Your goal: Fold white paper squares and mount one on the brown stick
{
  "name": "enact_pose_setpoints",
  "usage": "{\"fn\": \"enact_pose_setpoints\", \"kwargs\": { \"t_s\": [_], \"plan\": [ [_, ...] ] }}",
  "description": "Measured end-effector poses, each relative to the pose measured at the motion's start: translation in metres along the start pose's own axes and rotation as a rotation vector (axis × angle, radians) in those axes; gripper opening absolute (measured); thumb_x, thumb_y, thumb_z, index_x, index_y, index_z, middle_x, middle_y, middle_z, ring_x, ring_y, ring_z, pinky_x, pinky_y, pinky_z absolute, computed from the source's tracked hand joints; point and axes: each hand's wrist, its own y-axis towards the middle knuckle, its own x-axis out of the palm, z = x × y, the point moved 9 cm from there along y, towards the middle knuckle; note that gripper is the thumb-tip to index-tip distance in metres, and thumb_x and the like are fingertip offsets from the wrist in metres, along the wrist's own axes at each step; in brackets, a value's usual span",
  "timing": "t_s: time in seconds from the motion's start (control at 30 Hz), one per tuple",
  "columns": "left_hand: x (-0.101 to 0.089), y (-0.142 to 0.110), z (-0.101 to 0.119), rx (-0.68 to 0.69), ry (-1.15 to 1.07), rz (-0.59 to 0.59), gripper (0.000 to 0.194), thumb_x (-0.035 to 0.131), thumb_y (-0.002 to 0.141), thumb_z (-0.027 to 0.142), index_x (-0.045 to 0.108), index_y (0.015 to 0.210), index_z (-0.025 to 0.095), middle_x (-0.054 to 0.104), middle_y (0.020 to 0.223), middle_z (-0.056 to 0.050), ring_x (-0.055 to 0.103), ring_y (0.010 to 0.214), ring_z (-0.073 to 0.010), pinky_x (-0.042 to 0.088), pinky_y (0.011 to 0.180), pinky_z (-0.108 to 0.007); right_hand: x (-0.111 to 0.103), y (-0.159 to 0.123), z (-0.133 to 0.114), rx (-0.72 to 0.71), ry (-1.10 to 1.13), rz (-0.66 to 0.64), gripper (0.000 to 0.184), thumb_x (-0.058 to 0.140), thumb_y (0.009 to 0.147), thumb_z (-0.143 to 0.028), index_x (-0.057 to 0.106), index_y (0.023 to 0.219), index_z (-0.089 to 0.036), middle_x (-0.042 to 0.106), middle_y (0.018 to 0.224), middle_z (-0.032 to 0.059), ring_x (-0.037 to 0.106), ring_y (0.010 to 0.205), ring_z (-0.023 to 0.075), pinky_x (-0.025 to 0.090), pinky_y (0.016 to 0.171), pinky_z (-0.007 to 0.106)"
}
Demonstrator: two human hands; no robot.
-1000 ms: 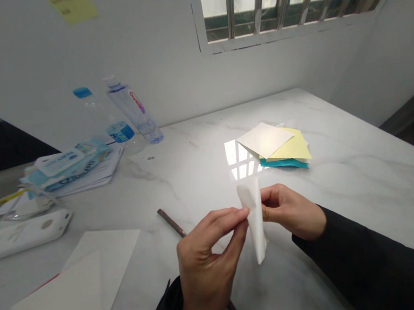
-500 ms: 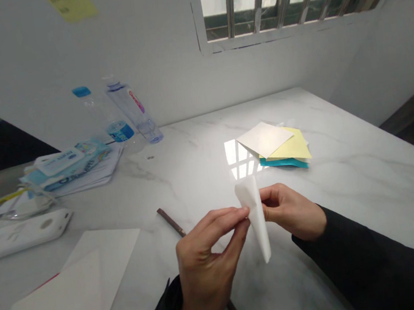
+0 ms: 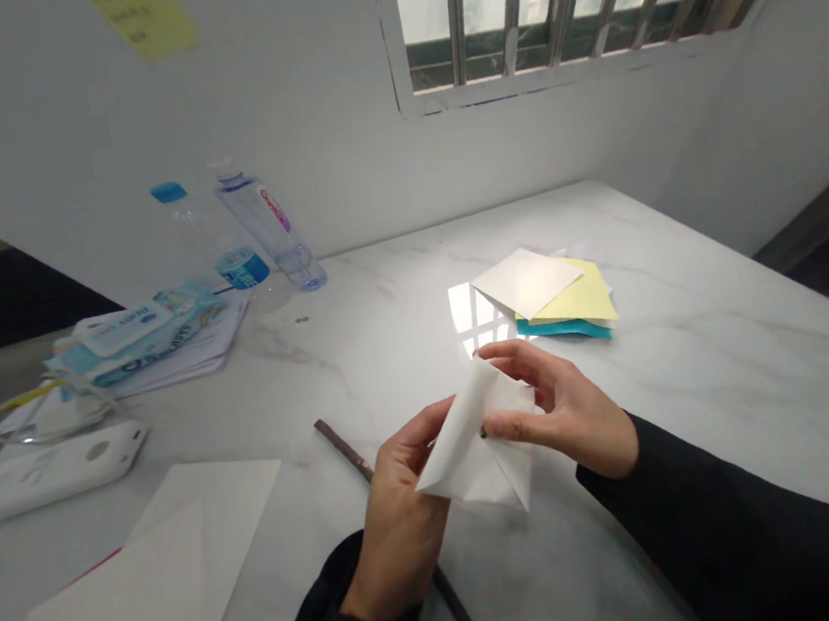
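Note:
A folded piece of white paper [image 3: 467, 435] is held above the table between my two hands, its folded flap facing me. My left hand [image 3: 408, 503] grips it from the left, its fingertips hidden behind the paper. My right hand [image 3: 563, 408] pinches it from the right, with the thumb on the near face and the fingers at the upper edge. Under my left wrist a thin dark brown stick [image 3: 345, 450] lies slantwise on the table.
Beyond my hands sit stacked white, yellow and teal papers [image 3: 563, 292]. Loose white sheets [image 3: 112, 620] lie at the left, near a white power bank [image 3: 56, 470] with a cable. A wipes pack [image 3: 137, 334] rests on papers beside two plastic bottles [image 3: 272, 227] by the wall.
The paper has turned from nearly edge-on to show its folded face. My right thumb has moved onto the near side, while my left fingers have shifted behind it.

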Motion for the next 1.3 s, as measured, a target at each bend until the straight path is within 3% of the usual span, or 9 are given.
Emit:
{"fn": "enact_pose_setpoints", "kwargs": {
  "t_s": [0.1,0.23,0.47,0.6,0.7,0.8,0.93,1.1,1.3],
  "plan": [
    [-0.004,0.002,-0.011,-0.064,-0.169,0.051,0.035,0.076,0.084,0.029,0.074,0.117,0.018,0.076,0.109,-0.008,0.072,0.096,-0.0246,0.057,0.086,-0.032,0.006,0.001,0.001,0.017,0.048,-0.085,0.038,0.083,0.076,-0.040,0.069,0.103,-0.017,0.070,0.093,0.0051,0.064,0.082,0.0195,0.052,0.074,0.033],
    [-0.004,0.006,-0.019,-0.132,-0.343,0.063,0.043,0.061,0.092,0.048,0.072,0.117,0.014,0.073,0.118,-0.013,0.070,0.097,-0.0266,0.058,0.082,-0.035,-0.013,0.008,0.008,0.017,0.076,0.074,0.033,0.082,0.076,-0.039,0.071,0.098,-0.017,0.072,0.087,0.0035,0.064,0.076,0.0187,0.052,0.070,0.031],
    [-0.022,0.013,-0.018,-0.021,-0.006,0.177,0.044,0.082,0.077,0.032,0.069,0.116,0.017,0.072,0.116,-0.010,0.069,0.099,-0.0227,0.055,0.077,-0.026,-0.008,0.019,0.029,-0.022,0.105,0.017,0.041,0.080,0.077,-0.043,0.064,0.107,-0.019,0.074,0.106,0.0084,0.070,0.100,0.0259,0.055,0.090,0.041],
    [-0.039,0.013,-0.015,0.037,0.047,0.304,0.043,0.081,0.076,0.033,0.066,0.114,0.016,0.072,0.115,-0.010,0.069,0.099,-0.0228,0.055,0.077,-0.027,-0.022,0.009,0.003,-0.321,-0.333,0.231,0.061,0.081,0.077,-0.046,0.057,0.128,-0.023,0.064,0.131,0.0142,0.063,0.118,0.0309,0.054,0.096,0.049],
    [-0.042,0.011,-0.012,0.039,-0.021,0.319,0.044,0.080,0.077,0.031,0.062,0.115,0.018,0.071,0.116,-0.009,0.069,0.102,-0.0233,0.056,0.079,-0.029,0.003,-0.007,-0.024,-0.672,-0.696,0.132,0.077,0.087,0.069,-0.051,0.059,0.135,-0.024,0.056,0.143,0.0140,0.049,0.134,0.0357,0.042,0.112,0.055],
    [-0.031,0.009,-0.009,0.031,-0.090,0.212,0.048,0.078,0.081,0.035,0.057,0.121,0.019,0.070,0.118,-0.010,0.070,0.101,-0.0226,0.056,0.083,-0.030,0.020,-0.012,-0.024,-0.776,-0.793,0.034,0.054,0.081,0.080,-0.042,0.066,0.129,-0.024,0.069,0.128,0.0101,0.059,0.120,0.0319,0.046,0.107,0.051],
    [-0.026,0.011,0.009,0.083,0.015,0.130,0.049,0.069,0.090,0.043,0.052,0.130,0.021,0.068,0.120,-0.011,0.073,0.091,-0.0221,0.058,0.084,-0.036,-0.006,0.005,-0.004,-0.556,-0.534,0.186,0.017,0.064,0.093,-0.028,0.075,0.105,-0.021,0.078,0.096,0.0073,0.070,0.088,0.0243,0.055,0.084,0.041],
    [-0.030,-0.005,0.059,0.320,0.802,-0.045,0.033,0.062,0.091,0.026,0.063,0.124,0.026,0.069,0.124,-0.009,0.068,0.111,-0.0287,0.053,0.101,-0.047,-0.031,0.029,0.040,-0.113,0.100,0.176,0.038,0.079,0.078,-0.049,0.077,0.101,-0.018,0.079,0.101,0.0091,0.073,0.092,0.0291,0.057,0.086,0.044],
    [-0.058,-0.060,0.026,0.360,1.527,-0.496,0.083,0.064,0.069,0.003,0.054,0.143,0.040,0.049,0.156,-0.006,0.040,0.145,-0.0415,0.038,0.112,-0.067,-0.040,0.033,0.049,0.054,0.416,0.268,0.044,0.091,0.059,-0.044,0.077,0.094,-0.019,0.079,0.101,0.0074,0.072,0.092,0.0256,0.055,0.087,0.039]
  ]
}}
